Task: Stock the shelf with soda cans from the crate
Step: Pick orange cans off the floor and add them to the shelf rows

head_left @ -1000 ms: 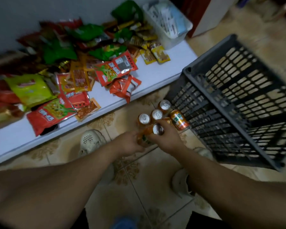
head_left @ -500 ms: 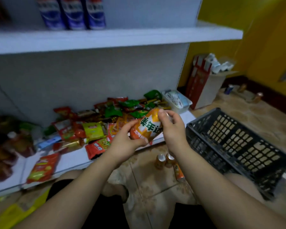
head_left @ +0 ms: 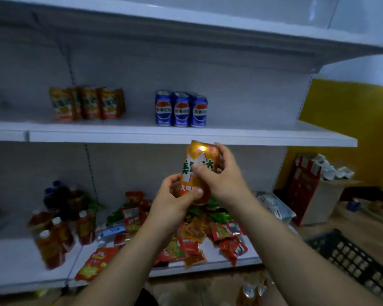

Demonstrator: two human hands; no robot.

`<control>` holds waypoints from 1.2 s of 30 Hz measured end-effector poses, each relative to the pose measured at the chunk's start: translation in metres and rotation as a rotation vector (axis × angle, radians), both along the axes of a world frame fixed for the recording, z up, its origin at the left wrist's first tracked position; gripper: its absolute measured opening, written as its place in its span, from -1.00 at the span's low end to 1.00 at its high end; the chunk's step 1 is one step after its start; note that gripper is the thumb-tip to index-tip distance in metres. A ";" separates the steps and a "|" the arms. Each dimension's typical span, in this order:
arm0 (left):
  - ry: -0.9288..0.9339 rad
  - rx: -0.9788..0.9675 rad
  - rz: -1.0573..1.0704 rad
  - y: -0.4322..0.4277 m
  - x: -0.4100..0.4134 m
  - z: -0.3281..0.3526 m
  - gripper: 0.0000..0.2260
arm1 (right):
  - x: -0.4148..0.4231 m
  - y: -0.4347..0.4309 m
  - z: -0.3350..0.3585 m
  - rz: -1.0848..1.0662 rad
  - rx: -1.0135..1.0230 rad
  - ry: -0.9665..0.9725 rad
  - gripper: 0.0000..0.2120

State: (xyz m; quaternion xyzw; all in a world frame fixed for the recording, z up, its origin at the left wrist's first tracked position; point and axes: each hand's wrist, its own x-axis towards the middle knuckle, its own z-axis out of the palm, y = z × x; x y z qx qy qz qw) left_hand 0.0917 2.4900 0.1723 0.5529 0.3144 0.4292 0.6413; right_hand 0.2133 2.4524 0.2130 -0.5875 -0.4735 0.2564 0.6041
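Both hands up, left hand (head_left: 175,200) cupping orange soda can (head_left: 198,173) base, right hand (head_left: 221,175) wrapped round its side, middle shelf (head_left: 186,135) just above, possibly two cans gripped.

**Snacks, bottles and a box**

A heap of red, green and orange snack packets (head_left: 192,237) is seen low in the middle. To its left, brown bottles (head_left: 58,237) with white caps are stood upright, blurred, with darker bottles (head_left: 58,195) behind them. A clear tub (head_left: 274,208) is set just right of the heap. Further right, an open box (head_left: 323,202) filled with white items is placed on the floor (head_left: 363,219) by a yellow wall (head_left: 352,129).
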 end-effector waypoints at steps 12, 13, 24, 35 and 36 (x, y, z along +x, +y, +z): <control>0.205 0.161 0.162 0.134 -0.121 0.046 -0.53 | -0.100 0.154 0.050 0.232 0.019 -0.076 -0.34; 0.226 0.178 0.176 0.145 -0.128 0.049 -0.54 | -0.107 0.166 0.053 0.239 0.023 -0.083 -0.34; 0.925 0.533 0.376 0.284 -0.191 0.060 -0.28 | -0.138 0.300 0.069 0.260 0.049 -0.079 -0.34; 1.413 0.665 0.488 0.372 -0.208 0.037 -0.52 | -0.144 0.385 0.047 0.263 0.029 -0.180 -0.33; 1.410 0.677 0.511 0.373 -0.208 0.030 -0.53 | -0.145 0.391 0.045 0.265 0.028 -0.198 -0.32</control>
